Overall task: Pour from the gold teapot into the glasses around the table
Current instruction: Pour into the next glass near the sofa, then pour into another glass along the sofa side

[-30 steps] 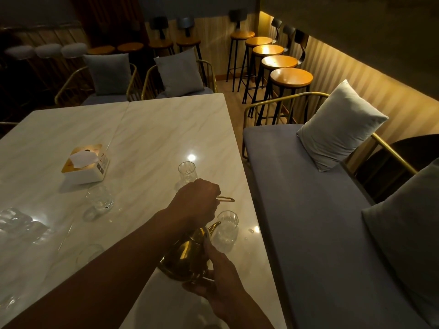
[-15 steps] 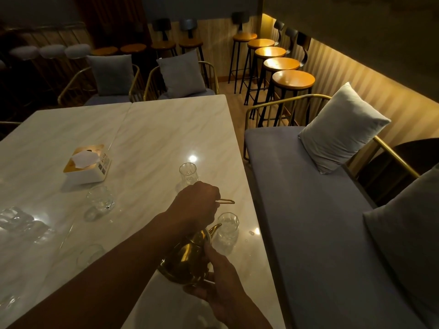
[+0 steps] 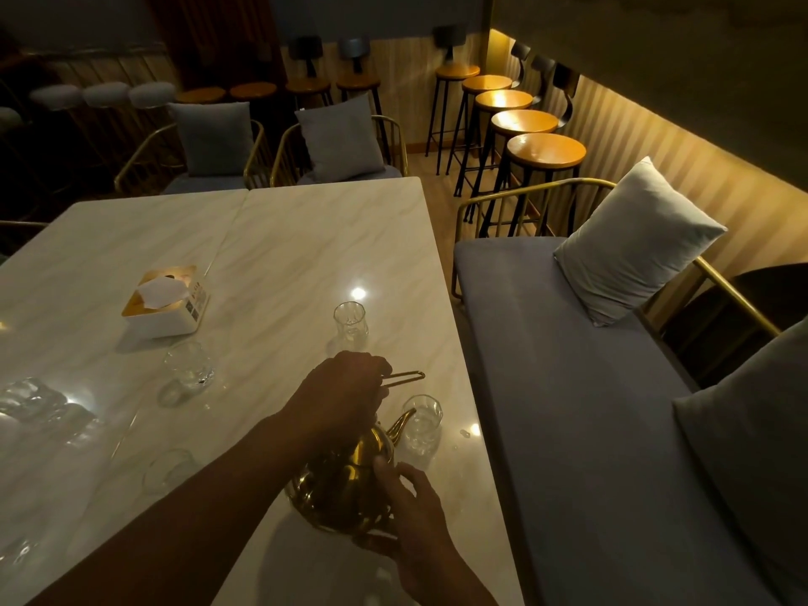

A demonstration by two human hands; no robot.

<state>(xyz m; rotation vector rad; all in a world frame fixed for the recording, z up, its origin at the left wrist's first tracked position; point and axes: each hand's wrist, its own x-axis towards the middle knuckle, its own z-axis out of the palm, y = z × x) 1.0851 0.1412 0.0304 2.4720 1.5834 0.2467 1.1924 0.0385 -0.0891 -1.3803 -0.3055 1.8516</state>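
The gold teapot [image 3: 345, 483] is tilted above the marble table [image 3: 280, 255], its spout reaching over the rim of a clear glass [image 3: 422, 424] near the table's right edge. My left hand [image 3: 343, 393] grips the pot's thin gold handle from above. My right hand [image 3: 409, 513] cups the pot's lower right side. Another clear glass [image 3: 350, 321] stands farther back. Two more glasses sit to the left, one [image 3: 190, 365] near the tissue box and a faint one [image 3: 168, 470] beside my left forearm.
A white and gold tissue box [image 3: 166, 301] sits left of centre. Several clear glass items [image 3: 39, 404] lie at the table's left edge. A grey bench [image 3: 590, 408] with pillows runs along the right; armchairs and bar stools [image 3: 544, 153] stand beyond.
Both hands and the teapot have held almost the same place, with the spout staying over the near glass. The view has shifted slightly.
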